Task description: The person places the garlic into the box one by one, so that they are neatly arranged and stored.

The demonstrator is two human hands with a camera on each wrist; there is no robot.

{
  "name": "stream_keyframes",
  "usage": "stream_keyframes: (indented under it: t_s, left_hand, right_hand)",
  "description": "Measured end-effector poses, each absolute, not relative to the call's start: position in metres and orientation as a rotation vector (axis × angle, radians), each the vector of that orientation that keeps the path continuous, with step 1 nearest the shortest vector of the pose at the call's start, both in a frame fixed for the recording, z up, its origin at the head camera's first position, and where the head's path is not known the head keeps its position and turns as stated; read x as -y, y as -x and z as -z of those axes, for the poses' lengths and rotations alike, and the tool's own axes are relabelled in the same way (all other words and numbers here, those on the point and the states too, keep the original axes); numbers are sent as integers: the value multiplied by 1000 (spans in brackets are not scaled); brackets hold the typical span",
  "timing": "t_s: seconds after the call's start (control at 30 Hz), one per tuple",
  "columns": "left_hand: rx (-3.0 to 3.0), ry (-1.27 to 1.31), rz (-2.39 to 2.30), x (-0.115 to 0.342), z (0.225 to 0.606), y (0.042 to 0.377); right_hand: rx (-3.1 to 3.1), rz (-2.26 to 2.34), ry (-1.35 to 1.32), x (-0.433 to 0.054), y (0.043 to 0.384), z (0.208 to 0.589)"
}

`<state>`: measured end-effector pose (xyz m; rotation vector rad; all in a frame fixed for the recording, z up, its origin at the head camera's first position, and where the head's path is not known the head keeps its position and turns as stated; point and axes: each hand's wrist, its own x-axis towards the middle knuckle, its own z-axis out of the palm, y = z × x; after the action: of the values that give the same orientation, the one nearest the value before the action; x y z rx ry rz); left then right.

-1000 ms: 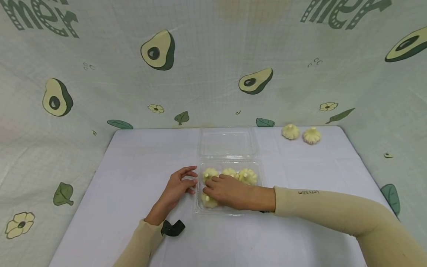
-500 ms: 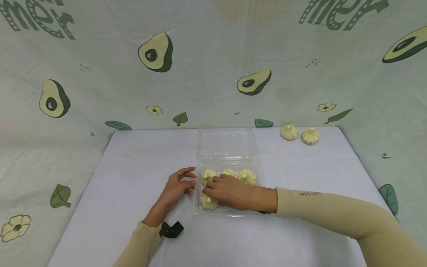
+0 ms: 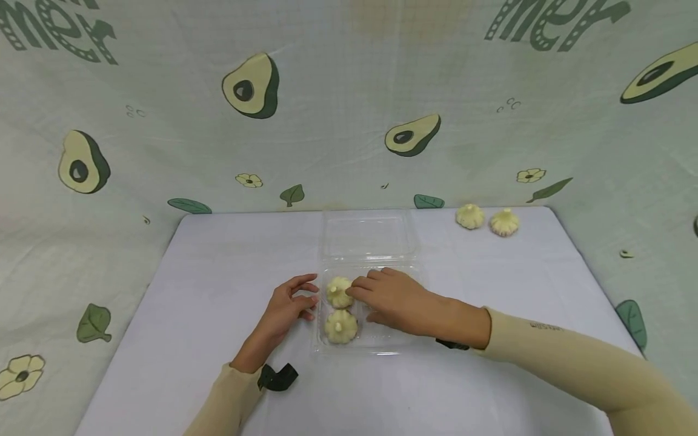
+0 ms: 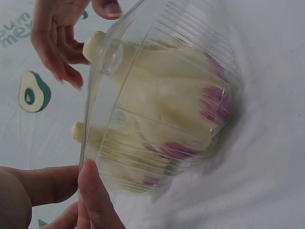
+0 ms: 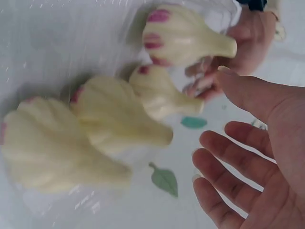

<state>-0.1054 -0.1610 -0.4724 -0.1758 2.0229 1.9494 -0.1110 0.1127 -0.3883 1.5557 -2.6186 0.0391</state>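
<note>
My left hand (image 3: 286, 310) pinches the left rim of a clear plastic clamshell box (image 4: 114, 114) between thumb and fingers. Inside the box are several garlic bulbs, cream with purple patches. Two of them, a front bulb (image 3: 340, 327) and a back bulb (image 3: 339, 293), show along the left side in the head view. Over the box's middle is my right hand (image 3: 400, 303), fingers spread and holding nothing. It hides the bulbs at the back right in the head view; the right wrist view shows those, a blurred bulb (image 5: 52, 143) and its neighbour (image 5: 116, 112), stems up.
The box's clear lid (image 3: 368, 237) lies folded back behind it. Two more garlic bulbs, one (image 3: 470, 216) beside another (image 3: 504, 222), stand at the back right of the white-covered table (image 3: 229, 254). A cloth with avocado prints (image 3: 338, 91) hangs behind.
My right hand has left the front left bulb and moved right, its fingers opening, so that bulb now shows whole. My left hand stays at the rim.
</note>
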Motion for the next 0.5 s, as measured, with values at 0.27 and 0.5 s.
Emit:
stream_keyframes:
  t_s: [0.27, 0.5]
  left_hand:
    - [-2039, 168, -1943, 162, 472, 104]
    - [-2049, 173, -1938, 162, 473, 104]
  right_hand:
    - [2640, -259, -1301, -156, 120, 383]
    - [2712, -336, -1044, -194, 130, 389]
